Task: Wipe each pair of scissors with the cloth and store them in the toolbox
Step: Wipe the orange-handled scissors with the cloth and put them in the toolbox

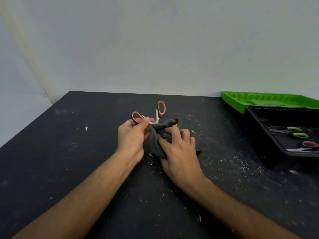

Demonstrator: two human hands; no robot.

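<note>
Left grip (pixel 133 135) holds orange scissors (pixel 161 109); right grip (pixel 179 150) bunches cloth (pixel 155 142).

A pale, plain wall (pixel 155 40) fills the upper half of the frame, grey-white and evenly lit, with a faint warm tint toward the upper left. At the left a corner line runs diagonally down to the far left corner of the surface (pixel 51 169). That surface is matt black and takes up the lower half of the frame. White flecks and scuffs are scattered over it, thickest toward the right side and centre.
</note>
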